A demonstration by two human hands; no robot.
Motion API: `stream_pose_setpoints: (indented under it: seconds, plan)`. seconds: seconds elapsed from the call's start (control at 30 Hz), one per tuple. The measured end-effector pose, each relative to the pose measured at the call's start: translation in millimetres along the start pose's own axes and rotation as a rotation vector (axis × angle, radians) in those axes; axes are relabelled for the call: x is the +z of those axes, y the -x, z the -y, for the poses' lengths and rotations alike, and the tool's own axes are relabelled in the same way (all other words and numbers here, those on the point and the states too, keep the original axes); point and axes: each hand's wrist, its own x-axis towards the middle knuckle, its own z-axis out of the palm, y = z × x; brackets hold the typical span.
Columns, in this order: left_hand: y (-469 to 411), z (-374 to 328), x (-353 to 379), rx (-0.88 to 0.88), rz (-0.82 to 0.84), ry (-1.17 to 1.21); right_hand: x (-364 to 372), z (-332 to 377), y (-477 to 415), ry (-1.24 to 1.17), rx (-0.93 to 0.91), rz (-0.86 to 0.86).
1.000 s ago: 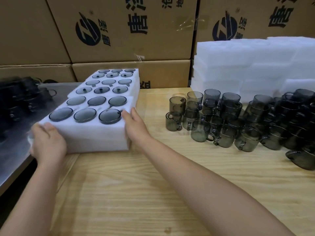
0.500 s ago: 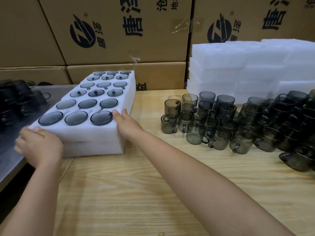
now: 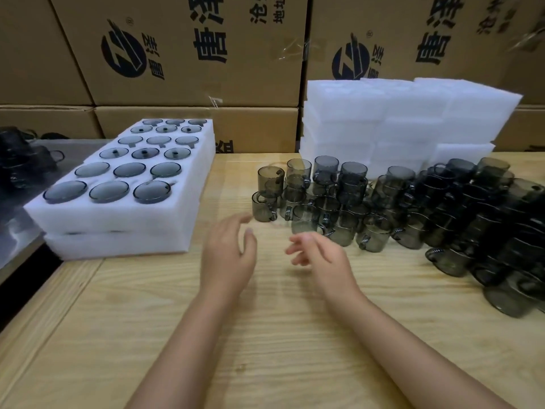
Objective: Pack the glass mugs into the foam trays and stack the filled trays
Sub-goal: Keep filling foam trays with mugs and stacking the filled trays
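Two white foam trays (image 3: 124, 219) lie stacked at the table's left, the top one filled with smoky grey glass mugs (image 3: 152, 191) set in round holes. Loose grey mugs (image 3: 348, 208) crowd the table's middle and right, some stacked. Empty white foam trays (image 3: 398, 119) are piled behind them. My left hand (image 3: 228, 252) and my right hand (image 3: 321, 255) hover over the bare wood between the stack and the loose mugs, both empty with fingers apart, touching nothing.
Printed cardboard boxes (image 3: 188, 48) form a wall behind the wooden table (image 3: 265, 335). A metal surface (image 3: 17, 231) at the left holds more dark mugs (image 3: 23, 163). The filled stack overhangs the table's left edge slightly.
Both hands have let go of the filled tray stack and moved right to the middle of the table. The stack stays at the left.
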Motion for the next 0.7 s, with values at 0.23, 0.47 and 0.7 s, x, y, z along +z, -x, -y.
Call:
stream_pose_setpoints:
  seconds: [0.23,0.47,0.7]
  plan:
    - [7.6,11.5,36.3,-0.339,0.260,-0.042,-77.9,-19.7,17.2,0.022,-0.117,-0.377]
    - [4.2,14.4,40.9,-0.312,0.254,-0.120,-103.8,20.7,-46.8,0.100,-0.330,-0.485]
    - [5.8,13.4,42.1,-0.260,0.264,-0.187,-121.7,60.0,-187.6,0.759,-0.191,-0.294]
